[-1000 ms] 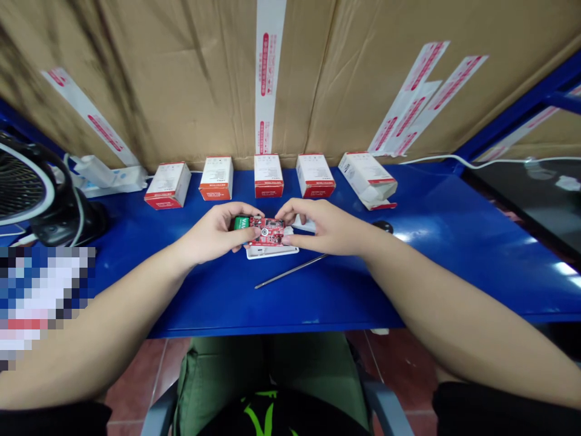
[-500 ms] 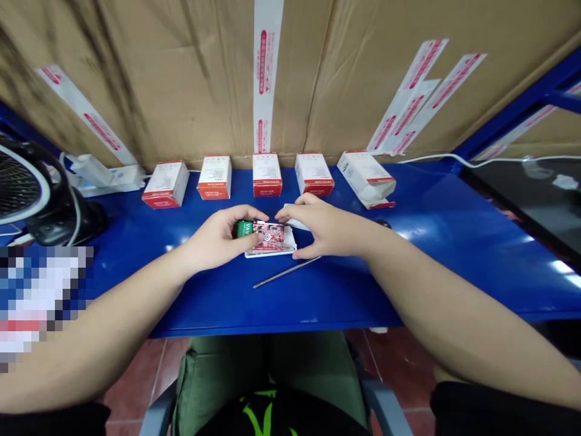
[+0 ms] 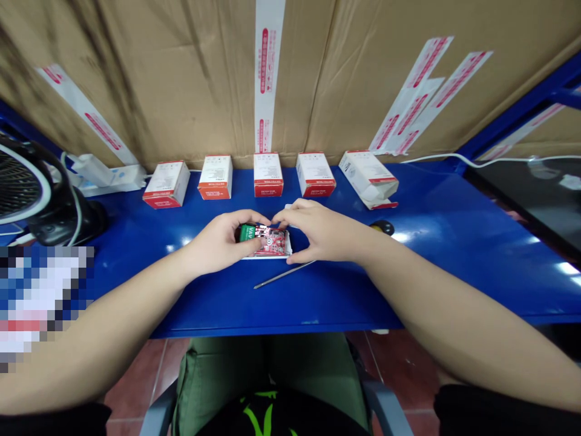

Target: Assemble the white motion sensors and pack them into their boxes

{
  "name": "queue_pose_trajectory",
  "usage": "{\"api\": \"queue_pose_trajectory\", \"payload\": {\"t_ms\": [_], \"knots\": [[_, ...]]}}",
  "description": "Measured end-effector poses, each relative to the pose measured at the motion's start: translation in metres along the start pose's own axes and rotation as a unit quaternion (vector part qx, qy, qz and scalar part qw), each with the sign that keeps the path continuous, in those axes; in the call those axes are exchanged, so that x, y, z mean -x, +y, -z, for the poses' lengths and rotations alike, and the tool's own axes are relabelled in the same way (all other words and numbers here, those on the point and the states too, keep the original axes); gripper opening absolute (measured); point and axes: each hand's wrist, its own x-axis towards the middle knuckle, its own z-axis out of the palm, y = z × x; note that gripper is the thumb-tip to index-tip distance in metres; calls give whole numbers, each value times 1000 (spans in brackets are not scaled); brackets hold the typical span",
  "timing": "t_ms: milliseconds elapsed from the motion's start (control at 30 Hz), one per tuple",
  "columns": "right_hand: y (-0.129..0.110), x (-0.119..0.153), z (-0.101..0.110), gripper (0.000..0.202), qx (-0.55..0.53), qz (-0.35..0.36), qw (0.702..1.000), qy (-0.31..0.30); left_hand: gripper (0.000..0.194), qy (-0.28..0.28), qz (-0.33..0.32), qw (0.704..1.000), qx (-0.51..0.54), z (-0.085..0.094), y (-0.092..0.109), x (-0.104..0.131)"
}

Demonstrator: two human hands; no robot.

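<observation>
A red circuit board (image 3: 278, 242) sits in a white plastic housing, with a green battery (image 3: 247, 233) at its left end. My left hand (image 3: 222, 242) is closed round the left end, thumb on the board and fingers along the far side. My right hand (image 3: 313, 233) spans the right end, fingertips at the far edge and thumb at the near right corner. Just behind the right fingers a bit of a white piece shows, mostly hidden. A screwdriver (image 3: 281, 277) lies under my right hand; its shaft points left, and its dark handle end (image 3: 384, 227) shows beyond the wrist.
Several red-and-white boxes (image 3: 267, 175) stand in a row along the cardboard wall; the rightmost box (image 3: 368, 180) has an open flap. On the left are a black fan (image 3: 22, 188) and a white power strip (image 3: 109, 180). The blue table's (image 3: 218, 315) front edge is near my lap.
The board and housing have shifted slightly and lie flatter. My right fingers have come in from the right to the board's far edge, and the thumb has reached its near corner.
</observation>
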Motion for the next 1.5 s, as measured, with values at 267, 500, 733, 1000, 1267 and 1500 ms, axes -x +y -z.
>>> {"api": "queue_pose_trajectory", "payload": {"t_ms": [267,500,733,1000,1267,1500], "knots": [[-9,-3,-7,58,-35,29,999,18,23,14,-103,985,-136,-2,4,4],[-9,-3,-11,53,-49,39,997,41,22,6,-103,986,-129,5,3,3],[-4,0,-10,23,-24,104,994,33,36,-57,-106,986,-117,17,-1,1],[-6,0,-10,19,-3,108,994,23,53,-74,-107,979,-158,30,-4,1],[-8,-5,-16,24,40,110,993,36,43,-77,-116,975,-170,33,-4,0],[-12,-9,-25,23,46,96,992,67,44,-69,-135,977,-152,35,-12,-4]]}}
